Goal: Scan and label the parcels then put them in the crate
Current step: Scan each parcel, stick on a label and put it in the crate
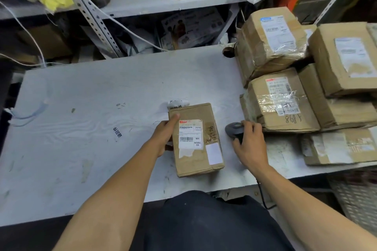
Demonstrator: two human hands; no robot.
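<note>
While left hand grips parcel, right hand holds scanner.

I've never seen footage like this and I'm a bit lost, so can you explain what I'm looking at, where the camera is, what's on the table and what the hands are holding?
There is no machine here: a person is working with bare hands. The single picture comes from a camera worn on their head, looking forward and down, so both arms reach in from the bottom edge.

On the table lies a small parcel with a printed label facing up. The left hand holds its left side. The right hand grips a dark scanner just right of the parcel. More parcels are in a stack at the right, and cluttered shelves stand behind.
</note>
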